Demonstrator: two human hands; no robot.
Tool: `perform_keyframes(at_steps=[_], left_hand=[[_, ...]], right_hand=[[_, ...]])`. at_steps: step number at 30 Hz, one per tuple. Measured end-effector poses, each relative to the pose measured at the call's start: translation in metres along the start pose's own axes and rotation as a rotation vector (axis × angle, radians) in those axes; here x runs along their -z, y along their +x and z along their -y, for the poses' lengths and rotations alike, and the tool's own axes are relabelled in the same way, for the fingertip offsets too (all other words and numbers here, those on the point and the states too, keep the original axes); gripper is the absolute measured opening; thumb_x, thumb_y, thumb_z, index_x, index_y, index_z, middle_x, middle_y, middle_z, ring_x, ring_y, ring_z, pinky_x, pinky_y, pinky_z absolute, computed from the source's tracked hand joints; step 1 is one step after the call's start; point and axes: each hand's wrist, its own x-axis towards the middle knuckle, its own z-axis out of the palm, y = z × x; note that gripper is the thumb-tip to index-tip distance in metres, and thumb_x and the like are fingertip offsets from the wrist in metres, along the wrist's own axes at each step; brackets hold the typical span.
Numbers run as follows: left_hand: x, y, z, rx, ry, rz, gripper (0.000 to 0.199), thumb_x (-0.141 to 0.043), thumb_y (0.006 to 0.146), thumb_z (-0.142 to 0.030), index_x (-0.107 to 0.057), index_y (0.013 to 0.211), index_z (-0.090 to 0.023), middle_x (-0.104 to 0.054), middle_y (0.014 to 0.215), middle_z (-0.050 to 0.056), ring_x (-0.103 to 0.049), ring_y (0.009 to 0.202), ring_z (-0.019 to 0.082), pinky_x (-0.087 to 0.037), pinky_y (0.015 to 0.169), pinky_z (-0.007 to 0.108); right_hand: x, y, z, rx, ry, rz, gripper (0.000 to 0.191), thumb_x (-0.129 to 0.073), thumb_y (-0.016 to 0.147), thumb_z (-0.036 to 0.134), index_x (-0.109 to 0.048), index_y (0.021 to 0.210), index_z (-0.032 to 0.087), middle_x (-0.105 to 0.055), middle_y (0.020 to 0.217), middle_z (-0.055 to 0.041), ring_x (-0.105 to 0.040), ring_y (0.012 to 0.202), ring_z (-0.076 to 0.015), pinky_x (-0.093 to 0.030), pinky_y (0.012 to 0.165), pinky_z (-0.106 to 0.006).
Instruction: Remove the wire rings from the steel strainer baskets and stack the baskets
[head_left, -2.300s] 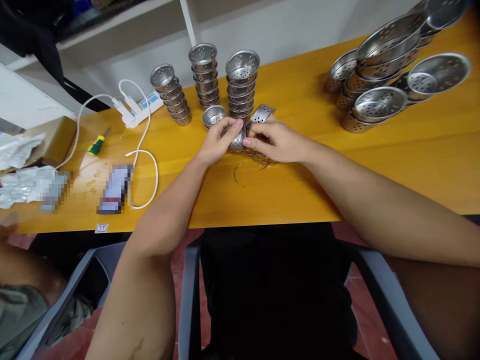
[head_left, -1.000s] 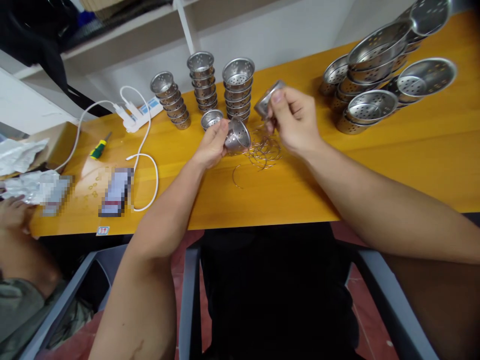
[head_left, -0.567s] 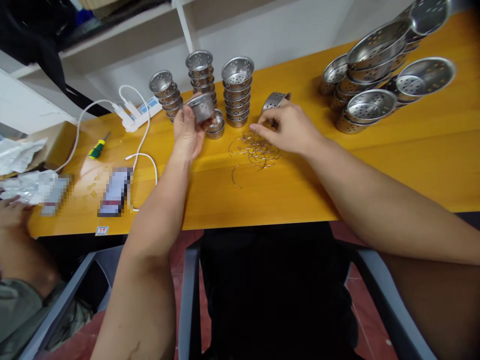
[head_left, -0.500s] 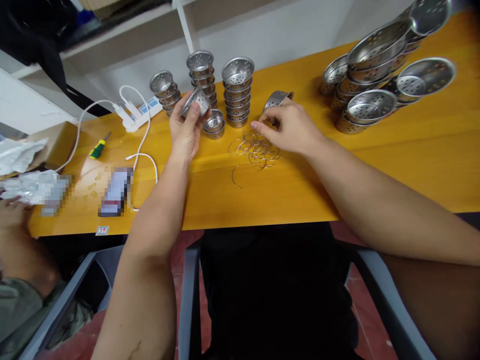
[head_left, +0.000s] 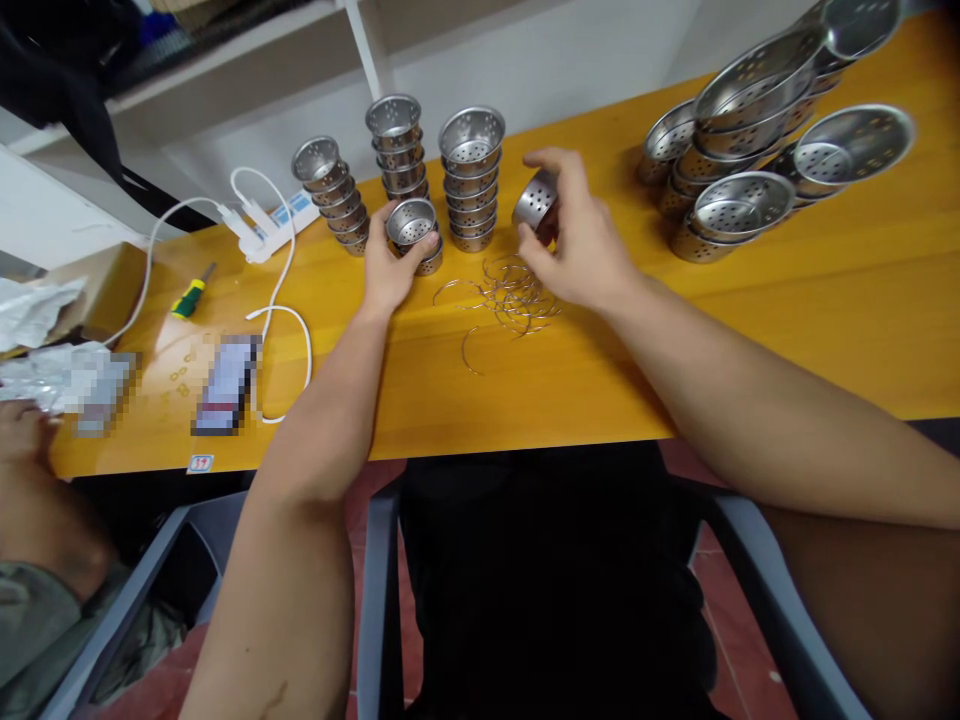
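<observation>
My left hand (head_left: 394, 268) grips a small perforated metal cup (head_left: 412, 222) by its sides, at the top of a short stack in front of the taller ones. Beside the wires, my right hand (head_left: 574, 225) has its thumb and fingers around a tilted perforated cup (head_left: 535, 200). Thin curved wires (head_left: 514, 295) lie in a loose tangle between the hands. Behind stand a left stack of cups (head_left: 337, 195), a middle stack (head_left: 397, 145) and a right stack (head_left: 472, 180).
Larger perforated cups (head_left: 742, 205) are stacked at the right. A power strip (head_left: 277, 228) with white cables, a screwdriver (head_left: 189, 298) and a phone (head_left: 226, 385) lie at the left. Another person's hand (head_left: 26, 430) rests at the far left edge.
My left hand has lowered its cup, turned it upright and brought it onto the short stack. The fingers of my right hand have spread wider around its cup, which has tilted.
</observation>
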Motion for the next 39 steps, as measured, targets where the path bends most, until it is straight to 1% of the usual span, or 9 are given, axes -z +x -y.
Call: perform_keyframes(at_steps=[7,11,13,16,19,22,26,32,39], left_hand=[[-0.002,-0.01,-0.021,0.045,-0.093,-0.029,0.108,-0.106,0.087,-0.097,-0.072,0.161,-0.027,-0.082,0.175,0.015,-0.054,0.189,0.042,-0.043,0.161,0.063],[0.007,-0.013,-0.043,-0.116,-0.064,-0.167,0.114,-0.112,0.081,-0.094,-0.07,0.168,-0.033,-0.06,0.198,0.019,-0.032,0.203,0.045,-0.024,0.171,0.063],[0.01,-0.02,-0.066,-0.249,-0.081,-0.21,0.098,-0.101,0.093,-0.095,-0.071,0.167,-0.037,-0.058,0.197,0.017,-0.035,0.202,0.043,-0.024,0.172,0.062],[0.004,-0.039,-0.107,-0.29,-0.14,-0.015,0.078,-0.088,0.104,-0.096,-0.082,0.154,-0.036,-0.075,0.176,0.015,-0.068,0.177,0.046,-0.055,0.153,0.068],[-0.011,-0.055,-0.133,-0.092,-0.246,0.206,0.086,-0.103,0.092,-0.093,-0.087,0.149,-0.031,-0.082,0.165,0.014,-0.077,0.17,0.048,-0.062,0.147,0.067],[-0.022,-0.057,-0.133,-0.085,-0.247,0.305,0.092,-0.107,0.087,-0.095,-0.088,0.148,-0.029,-0.087,0.157,0.013,-0.078,0.171,0.047,-0.062,0.15,0.068],[-0.02,-0.047,-0.122,-0.128,-0.225,0.272,0.109,-0.109,0.071,-0.107,-0.086,0.146,-0.032,-0.088,0.154,0.01,-0.081,0.17,0.047,-0.064,0.147,0.071],[-0.013,-0.044,-0.135,0.023,-0.367,0.257,0.108,-0.132,0.046,-0.082,-0.089,0.13,-0.029,-0.087,0.147,0.01,-0.077,0.17,0.05,-0.056,0.153,0.07],[-0.008,-0.043,-0.124,-0.129,-0.173,0.211,0.105,-0.125,0.058,-0.092,-0.087,0.135,-0.033,-0.08,0.158,0.012,-0.072,0.172,0.051,-0.048,0.159,0.074]], right_hand=[[-0.004,-0.005,-0.006,0.181,0.033,0.045,0.074,-0.089,0.116,0.06,-0.053,0.176,0.036,-0.083,0.12,-0.0082,-0.07,0.091,-0.0339,-0.066,0.092,-0.056],[-0.009,-0.005,-0.011,0.196,0.103,0.127,0.096,-0.093,0.11,0.057,-0.045,0.188,0.029,-0.082,0.112,-0.0059,-0.069,0.081,-0.0316,-0.064,0.08,-0.052],[-0.011,-0.006,-0.011,0.219,0.139,0.172,0.11,-0.093,0.11,0.057,-0.036,0.199,0.028,-0.083,0.108,-0.004,-0.073,0.08,-0.0317,-0.067,0.081,-0.05],[-0.014,-0.011,-0.008,0.273,0.156,0.206,0.114,-0.089,0.115,0.058,-0.03,0.208,0.029,-0.085,0.11,-0.0043,-0.081,0.088,-0.0338,-0.073,0.093,-0.052],[-0.018,-0.017,-0.001,0.337,0.17,0.223,0.105,-0.085,0.12,0.061,-0.035,0.208,0.033,-0.088,0.123,-0.0077,-0.085,0.104,-0.0366,-0.073,0.115,-0.06],[-0.02,-0.019,0.007,0.395,0.135,0.214,0.094,-0.078,0.125,0.063,-0.041,0.207,0.037,-0.089,0.135,-0.0104,-0.086,0.122,-0.0404,-0.067,0.131,-0.07],[-0.017,-0.017,0.01,0.396,0.046,0.195,0.08,-0.068,0.13,0.066,-0.05,0.204,0.042,-0.091,0.14,-0.0129,-0.085,0.141,-0.0492,-0.057,0.141,-0.082],[-0.018,-0.012,0.001,0.412,-0.003,0.148,0.065,-0.075,0.126,0.054,-0.072,0.188,0.038,-0.089,0.162,-0.0174,-0.08,0.152,-0.0531,-0.053,0.14,-0.085],[-0.016,-0.011,0.007,0.457,0.016,0.169,0.04,-0.07,0.126,0.035,-0.092,0.158,0.045,-0.094,0.144,-0.0076,-0.081,0.148,-0.0458,-0.049,0.141,-0.084]])
